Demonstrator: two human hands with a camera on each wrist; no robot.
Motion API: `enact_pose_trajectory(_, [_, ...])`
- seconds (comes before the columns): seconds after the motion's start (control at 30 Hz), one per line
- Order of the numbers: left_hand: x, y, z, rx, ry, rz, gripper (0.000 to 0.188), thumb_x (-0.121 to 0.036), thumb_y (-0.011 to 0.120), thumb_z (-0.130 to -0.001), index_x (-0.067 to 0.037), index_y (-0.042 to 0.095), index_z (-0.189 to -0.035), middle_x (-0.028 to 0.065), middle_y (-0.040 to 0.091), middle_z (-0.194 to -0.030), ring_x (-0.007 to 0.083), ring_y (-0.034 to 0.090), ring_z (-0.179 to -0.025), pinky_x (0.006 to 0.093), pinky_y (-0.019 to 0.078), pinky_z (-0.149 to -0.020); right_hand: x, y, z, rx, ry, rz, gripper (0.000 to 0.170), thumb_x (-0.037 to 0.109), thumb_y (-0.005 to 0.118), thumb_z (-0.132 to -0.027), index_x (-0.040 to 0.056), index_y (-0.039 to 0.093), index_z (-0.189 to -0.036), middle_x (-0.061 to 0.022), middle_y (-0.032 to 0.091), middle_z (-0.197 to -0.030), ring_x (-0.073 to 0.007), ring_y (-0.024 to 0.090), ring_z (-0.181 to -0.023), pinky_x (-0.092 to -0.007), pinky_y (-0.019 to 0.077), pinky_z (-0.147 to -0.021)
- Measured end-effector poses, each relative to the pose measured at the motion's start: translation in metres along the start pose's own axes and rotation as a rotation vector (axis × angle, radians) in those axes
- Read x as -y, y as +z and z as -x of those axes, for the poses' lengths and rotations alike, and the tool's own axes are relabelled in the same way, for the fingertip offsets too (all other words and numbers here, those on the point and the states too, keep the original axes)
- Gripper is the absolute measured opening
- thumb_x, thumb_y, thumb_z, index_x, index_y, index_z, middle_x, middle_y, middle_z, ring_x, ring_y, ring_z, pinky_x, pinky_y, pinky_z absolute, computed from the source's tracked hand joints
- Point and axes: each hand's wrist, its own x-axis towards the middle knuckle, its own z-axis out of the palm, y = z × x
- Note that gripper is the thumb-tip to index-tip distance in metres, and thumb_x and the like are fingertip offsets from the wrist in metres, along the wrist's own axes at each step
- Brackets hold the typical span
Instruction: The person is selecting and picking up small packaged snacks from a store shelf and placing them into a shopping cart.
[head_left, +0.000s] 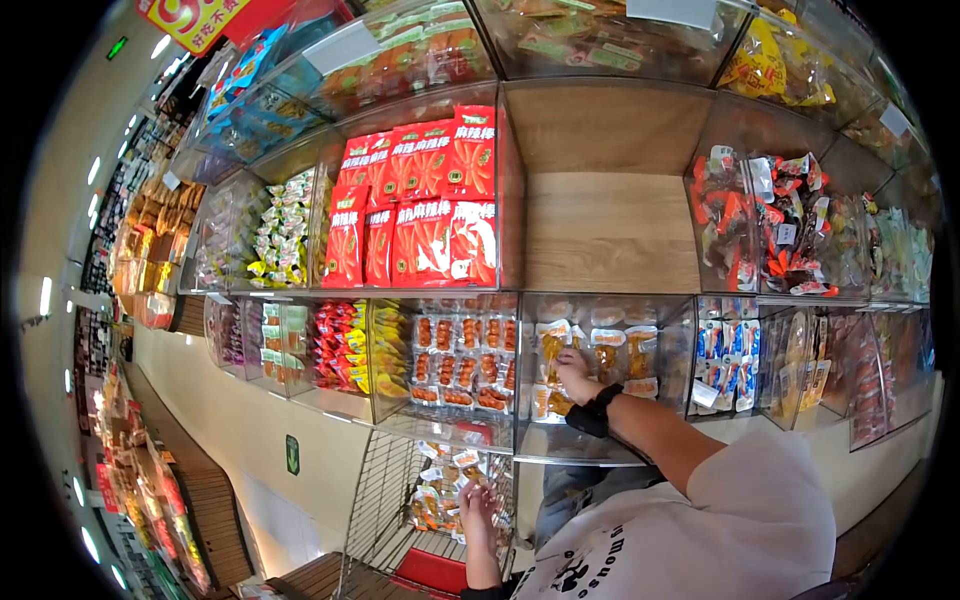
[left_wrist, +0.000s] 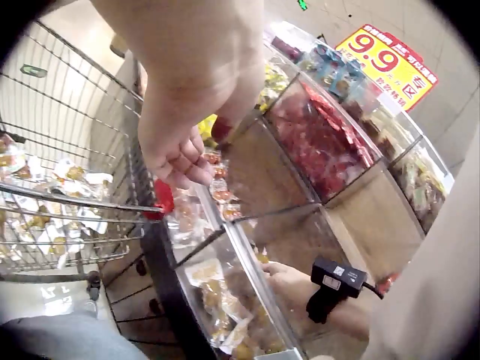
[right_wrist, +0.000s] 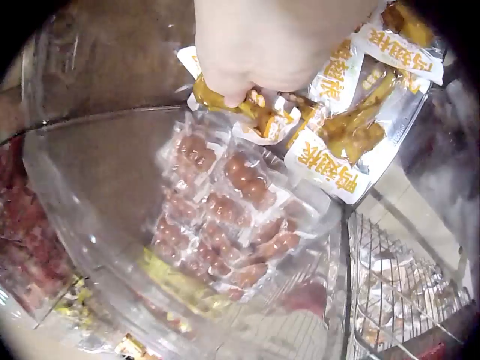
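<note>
My right hand (head_left: 575,375) reaches into a clear bin of sealed snack packets with white, orange-lettered ends. In the right wrist view the hand (right_wrist: 274,41) bends over one yellow-brown packet (right_wrist: 262,120), thumb against it; the other fingers are mostly hidden. More such packets (right_wrist: 330,161) lie beside it. My left hand (head_left: 478,505) hovers by the wire shopping cart (head_left: 375,490), fingers loosely curled with nothing in them. Similar packets (head_left: 435,500) are heaped in the cart. In the left wrist view the left hand (left_wrist: 184,142) hangs near the bins' front edge.
Left of the working bin, a clear-walled bin holds packs of reddish-brown balls (head_left: 460,350). Red snack bags (head_left: 430,210) stand on the shelf above, beside a bare wooden compartment (head_left: 610,225). Blue-and-white packets (head_left: 727,350) fill a bin on the right. Clear dividers separate the bins.
</note>
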Motion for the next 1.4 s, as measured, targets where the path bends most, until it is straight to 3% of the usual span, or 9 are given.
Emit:
enact_pose_trajectory(0.07, [0.011,-0.024,0.000,-0.040,0.005,0.015,0.027,-0.017,0.043,-0.078,-0.008,0.037,-0.103,0.0081,0.051,-0.088,0.0149,0.049,-0.074,0.0276,0.0385,-0.064,-0.048,0.007,-0.021,0.011,-0.166,0.004,0.029,0.003,0.060,-0.066,0.0038,0.045,-0.091,-0.0056,0.050,-0.077,-0.0138,0.048,-0.069,-0.0239,0.0396,-0.054])
enact_pose_trajectory(0.23, [0.016,-0.042,0.014,-0.102,-0.019,0.015,0.023,-0.017,0.042,-0.079,-0.011,0.037,-0.100,0.0071,0.051,-0.087,0.0154,0.049,-0.073,0.0289,0.0383,-0.064,-0.021,0.010,-0.007,-0.082,-0.405,0.230,0.015,0.008,0.060,-0.064,0.0034,0.049,-0.073,-0.0047,0.049,-0.058,-0.0128,0.047,-0.053,-0.0269,0.0389,-0.050])
enact_pose_trajectory(0.37, [0.035,-0.056,0.018,-0.145,-0.004,0.069,0.021,-0.016,0.040,-0.080,-0.011,0.037,-0.099,0.0069,0.051,-0.087,0.0149,0.049,-0.071,0.0281,0.0384,-0.064,0.029,0.005,0.014,0.007,-0.196,0.362,0.016,0.008,0.061,-0.064,0.0035,0.049,-0.074,-0.0057,0.049,-0.063,-0.0161,0.047,-0.058,-0.0284,0.0386,-0.052])
enact_pose_trajectory(0.57, [0.055,-0.060,0.048,-0.152,0.039,0.112,0.024,-0.015,0.040,-0.079,-0.011,0.036,-0.102,0.0065,0.051,-0.086,0.0151,0.049,-0.071,0.0269,0.0382,-0.064,0.014,-0.013,-0.001,0.119,-0.138,0.412,0.015,0.016,0.055,-0.070,0.0036,0.053,-0.078,-0.0086,0.055,-0.071,-0.0182,0.052,-0.064,-0.0288,0.0404,-0.058])
enact_pose_trajectory(0.73, [0.098,-0.079,0.072,-0.172,0.017,0.127,0.024,-0.015,0.042,-0.079,-0.009,0.037,-0.101,0.0069,0.052,-0.087,0.0150,0.050,-0.074,0.0266,0.0387,-0.064,0.073,-0.040,0.033,0.180,-0.138,0.633,0.014,0.018,0.050,-0.073,0.0061,0.058,-0.075,-0.0106,0.057,-0.073,-0.0216,0.055,-0.069,-0.0307,0.0418,-0.061])
enact_pose_trajectory(0.9, [0.109,-0.075,0.088,-0.197,0.031,0.149,0.021,-0.016,0.042,-0.079,-0.009,0.038,-0.099,0.0073,0.052,-0.087,0.0143,0.050,-0.071,0.0258,0.0391,-0.063,0.109,-0.044,0.015,0.342,-0.864,1.163,0.007,0.008,0.054,-0.061,0.0117,0.060,-0.064,-0.0062,0.054,-0.068,-0.0241,0.048,-0.075,-0.0355,0.0350,-0.070])
enact_pose_trajectory(1.13, [0.118,-0.093,0.088,-0.247,0.039,0.185,0.023,-0.015,0.041,-0.080,-0.008,0.037,-0.100,0.0077,0.051,-0.087,0.0143,0.050,-0.069,0.0251,0.0397,-0.058,0.117,-0.001,-0.010,0.775,-1.319,1.176,0.002,0.014,0.054,-0.057,0.0141,0.056,-0.058,-0.0031,0.051,-0.068,-0.0217,0.048,-0.079,-0.0356,0.0359,-0.068])
enact_pose_trajectory(1.27, [0.115,-0.110,0.085,-0.270,-0.015,0.190,0.025,-0.016,0.042,-0.079,-0.007,0.036,-0.101,0.0076,0.052,-0.086,0.0164,0.052,-0.072,0.0271,0.0408,-0.061,0.106,0.010,-0.004,0.481,-1.513,1.163,0.011,0.016,0.052,-0.058,0.0084,0.057,-0.064,-0.0077,0.050,-0.082,-0.0226,0.043,-0.089,-0.0345,0.0306,-0.083])
enact_pose_trajectory(1.4, [0.109,-0.121,0.072,-0.286,-0.101,0.142,0.024,-0.015,0.040,-0.080,-0.007,0.036,-0.102,0.0081,0.051,-0.087,0.0167,0.051,-0.071,0.0273,0.0405,-0.063,0.105,0.012,0.032,0.011,-1.037,1.033,0.027,0.017,0.056,-0.064,0.0059,0.052,-0.088,-0.0150,0.043,-0.101,-0.0286,0.037,-0.096,-0.0374,0.0273,-0.085])
